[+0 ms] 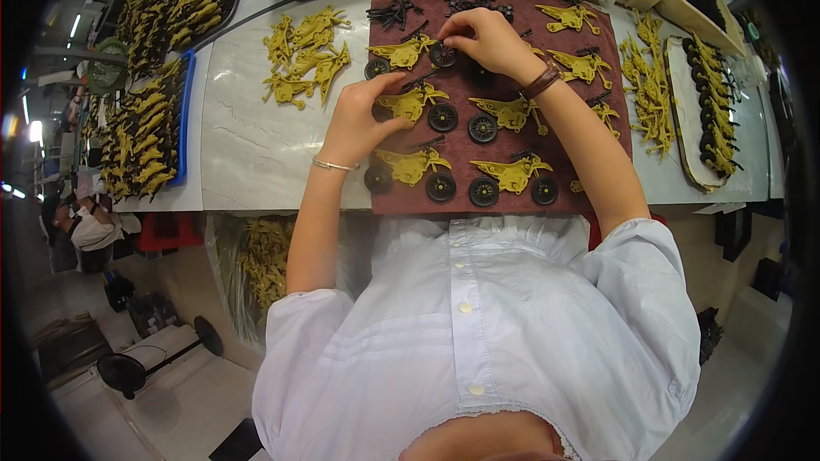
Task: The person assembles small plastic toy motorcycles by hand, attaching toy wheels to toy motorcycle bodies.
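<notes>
From my end I see my right hand [491, 38] in a narrow pinch at the rim of the right-hand wheel [442, 55] on the upper-left bike [401, 53], flat on the red mat [461, 143]. My left hand [354, 115] curves, thumb and fingers apart, around the left end of the lower bike [410, 105]; I cannot tell whether it grips.
</notes>
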A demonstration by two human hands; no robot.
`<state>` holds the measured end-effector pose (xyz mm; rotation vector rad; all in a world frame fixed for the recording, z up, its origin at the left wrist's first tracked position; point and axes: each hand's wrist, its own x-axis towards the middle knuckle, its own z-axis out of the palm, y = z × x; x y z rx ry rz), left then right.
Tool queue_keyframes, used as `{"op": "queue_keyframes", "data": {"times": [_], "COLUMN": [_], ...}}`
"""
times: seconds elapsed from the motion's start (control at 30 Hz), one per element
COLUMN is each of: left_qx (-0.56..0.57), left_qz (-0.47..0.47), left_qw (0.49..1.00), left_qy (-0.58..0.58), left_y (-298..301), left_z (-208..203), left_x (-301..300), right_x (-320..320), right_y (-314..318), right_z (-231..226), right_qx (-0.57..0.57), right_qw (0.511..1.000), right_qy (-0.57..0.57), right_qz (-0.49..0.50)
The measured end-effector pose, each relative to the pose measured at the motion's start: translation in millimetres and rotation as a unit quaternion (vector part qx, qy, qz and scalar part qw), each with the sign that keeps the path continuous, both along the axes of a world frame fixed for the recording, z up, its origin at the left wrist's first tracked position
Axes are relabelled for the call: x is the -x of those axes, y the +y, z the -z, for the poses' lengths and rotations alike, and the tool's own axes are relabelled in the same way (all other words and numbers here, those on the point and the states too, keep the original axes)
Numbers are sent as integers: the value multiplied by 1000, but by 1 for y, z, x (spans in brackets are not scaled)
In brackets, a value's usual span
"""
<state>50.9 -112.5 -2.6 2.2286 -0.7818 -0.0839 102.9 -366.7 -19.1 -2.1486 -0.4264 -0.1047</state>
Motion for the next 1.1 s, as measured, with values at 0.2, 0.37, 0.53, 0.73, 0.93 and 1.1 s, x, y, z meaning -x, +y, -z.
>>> {"op": "queue_keyframes", "data": {"times": [0.2,0.37,0.53,0.73,0.93,1.1], "left_qx": [-11,-5,9,10,-7,-15], "left_qz": [-39,-36,-35,-35,-33,-54], "left_qw": [997,997,998,999,997,994], "left_qy": [-72,-63,-52,-32,-72,-92], "left_y": [2,1,1,2,1,6], "left_z": [7,9,9,4,3,-3], "left_x": [9,7,4,5,7,14], "right_x": [-6,-4,-3,-46,-153,-194], "right_y": [12,11,10,-32,-138,-142], "right_z": [5,6,1,-25,-38,-52], "right_qx": [62,78,94,-5,206,296], "right_qw": [996,996,994,953,939,947], "right_qy": [-45,-30,-49,-244,-104,-25], "right_qz": [-35,-35,-8,178,255,121]}}
